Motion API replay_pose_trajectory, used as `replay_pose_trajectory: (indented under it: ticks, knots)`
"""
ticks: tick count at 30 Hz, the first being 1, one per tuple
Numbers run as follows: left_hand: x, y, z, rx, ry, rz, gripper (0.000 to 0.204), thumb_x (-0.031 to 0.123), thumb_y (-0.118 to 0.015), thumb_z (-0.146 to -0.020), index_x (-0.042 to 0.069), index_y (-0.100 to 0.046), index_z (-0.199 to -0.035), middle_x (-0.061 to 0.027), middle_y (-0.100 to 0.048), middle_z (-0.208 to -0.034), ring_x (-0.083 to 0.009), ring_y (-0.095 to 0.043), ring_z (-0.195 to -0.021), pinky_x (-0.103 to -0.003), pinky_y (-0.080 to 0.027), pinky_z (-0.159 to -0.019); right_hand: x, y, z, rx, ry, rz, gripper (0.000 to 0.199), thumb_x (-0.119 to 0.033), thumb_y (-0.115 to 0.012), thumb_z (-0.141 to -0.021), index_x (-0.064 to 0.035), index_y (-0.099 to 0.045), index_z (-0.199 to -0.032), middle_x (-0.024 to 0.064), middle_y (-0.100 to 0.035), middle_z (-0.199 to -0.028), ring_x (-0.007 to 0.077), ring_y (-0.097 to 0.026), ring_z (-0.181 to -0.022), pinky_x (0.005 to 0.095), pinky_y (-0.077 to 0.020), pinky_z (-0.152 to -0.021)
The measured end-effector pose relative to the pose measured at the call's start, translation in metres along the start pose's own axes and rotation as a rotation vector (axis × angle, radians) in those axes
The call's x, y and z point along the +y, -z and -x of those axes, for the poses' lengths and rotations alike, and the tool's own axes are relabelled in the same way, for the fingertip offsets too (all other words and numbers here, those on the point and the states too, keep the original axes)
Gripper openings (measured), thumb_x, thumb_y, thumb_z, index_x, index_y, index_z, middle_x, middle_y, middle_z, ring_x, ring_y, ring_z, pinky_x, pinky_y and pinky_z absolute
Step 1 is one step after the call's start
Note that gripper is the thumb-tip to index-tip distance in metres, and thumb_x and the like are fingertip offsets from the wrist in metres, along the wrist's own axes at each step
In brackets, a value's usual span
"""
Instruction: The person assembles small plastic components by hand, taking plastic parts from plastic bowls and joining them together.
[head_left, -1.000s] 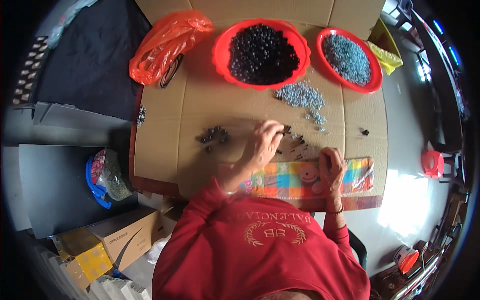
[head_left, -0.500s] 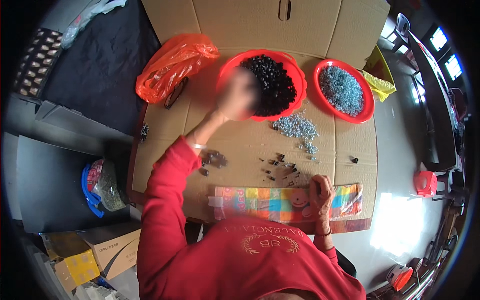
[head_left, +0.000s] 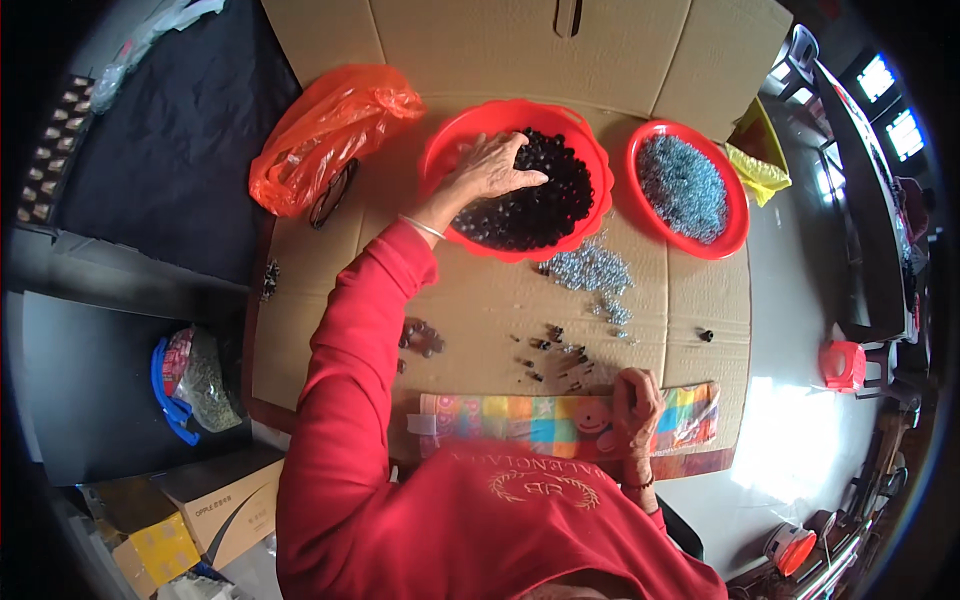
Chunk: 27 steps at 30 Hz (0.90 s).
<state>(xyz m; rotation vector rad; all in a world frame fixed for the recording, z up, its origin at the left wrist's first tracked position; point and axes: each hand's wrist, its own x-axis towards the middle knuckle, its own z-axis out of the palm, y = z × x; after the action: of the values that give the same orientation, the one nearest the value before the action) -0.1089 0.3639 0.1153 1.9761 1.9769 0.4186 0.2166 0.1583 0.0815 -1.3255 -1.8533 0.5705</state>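
My left hand (head_left: 495,170) reaches into a red scalloped basin (head_left: 452,132) that holds many small black pieces (head_left: 520,215). Its fingers are spread over the pieces, with nothing visibly gripped. My right hand (head_left: 636,405) lies curled on a colourful checked cloth (head_left: 480,415) at the near edge of the cardboard; what its closed fingers hold, if anything, is hidden. In front of it small black parts (head_left: 548,345) are scattered. Beyond them is a loose heap of shiny silver-blue pieces (head_left: 590,270). A cluster of dark brown pieces (head_left: 424,338) lies left of the scattered parts.
A red oval dish (head_left: 739,215) full of silver-blue pieces stands right of the basin. An orange plastic bag (head_left: 330,125) and dark-framed glasses (head_left: 333,193) lie at the far left. One black piece (head_left: 706,335) sits apart at the right. A cardboard box (head_left: 235,510) stands at lower left.
My left hand, blurred before at the basin's left side, has moved slightly up and right over the black pieces, its fingers now spread. My right hand stays curled on the cloth. The view has shifted slightly.
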Motion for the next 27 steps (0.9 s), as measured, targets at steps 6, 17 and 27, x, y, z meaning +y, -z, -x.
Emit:
replay_pose_trajectory:
  ticks: [6, 17, 27]
  knots:
    - [0.017, -0.002, 0.017, -0.116, -0.107, -0.041, 0.097, 0.062, -0.07, -0.057, 0.015, -0.031, -0.133, -0.0191, -0.038, -0.128, -0.0414, -0.035, -0.118, -0.051, -0.031, -0.098, 0.013, -0.001, -0.004, 0.016, 0.001, 0.002, 0.012, 0.007, -0.057, -0.074, -0.0019, -0.055, -0.082, 0.0111, -0.055, -0.075, 0.0241, -0.056, -0.065, 0.0308, -0.0439, -0.058]
    - [0.034, -0.031, 0.005, 0.041, -0.154, -0.207, 0.057, 0.027, -0.068, -0.065, 0.017, -0.045, -0.117, -0.0195, -0.041, -0.109, -0.044, -0.046, -0.104, -0.051, -0.046, -0.079, 0.027, 0.009, -0.008, 0.021, 0.036, 0.004, 0.014, 0.008, -0.057, -0.072, -0.0027, -0.055, -0.082, 0.0108, -0.055, -0.073, 0.0249, -0.056, -0.064, 0.0302, -0.0441, -0.058]
    - [0.024, -0.052, -0.011, 0.33, -0.269, 0.248, 0.021, 0.007, -0.059, -0.068, 0.01, -0.052, -0.087, -0.0078, -0.053, -0.076, -0.0228, -0.055, -0.076, -0.034, -0.046, -0.067, 0.039, 0.025, 0.0, 0.029, 0.052, -0.005, 0.015, 0.007, -0.059, -0.072, -0.0034, -0.056, -0.082, 0.0106, -0.055, -0.073, 0.026, -0.057, -0.064, 0.0315, -0.0445, -0.057]
